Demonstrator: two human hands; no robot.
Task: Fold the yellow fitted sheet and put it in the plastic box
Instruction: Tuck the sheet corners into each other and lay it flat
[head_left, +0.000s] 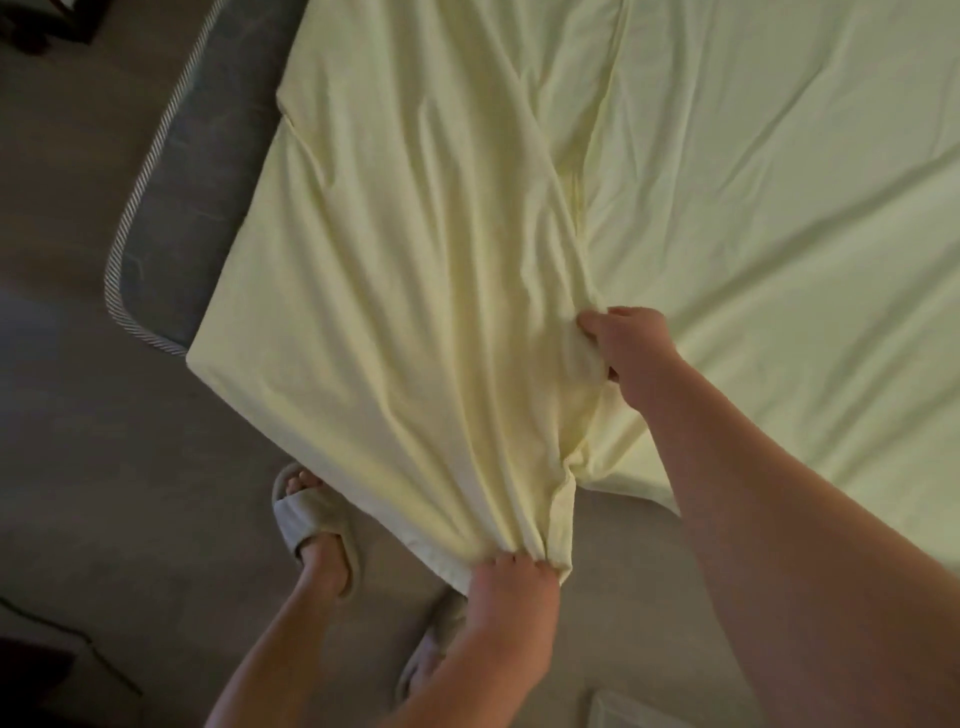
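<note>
While both hands pinch the yellow fitted sheet (415, 312), left (511, 582) grips low, right (631, 345) reaches forward.

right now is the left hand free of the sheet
No, the left hand grips a bunched edge of the yellow fitted sheet.

On the mattress (174, 218), the sheet (395, 291) (floor (78, 218) to the left)

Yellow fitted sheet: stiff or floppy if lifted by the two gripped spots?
Probably floppy: the yellow fitted sheet bunches into gathers where the left hand grips its edge and the right hand grips a fold. Likely light, as it hangs in soft wrinkles off the mattress edge. It would probably sag between the hands.
</note>
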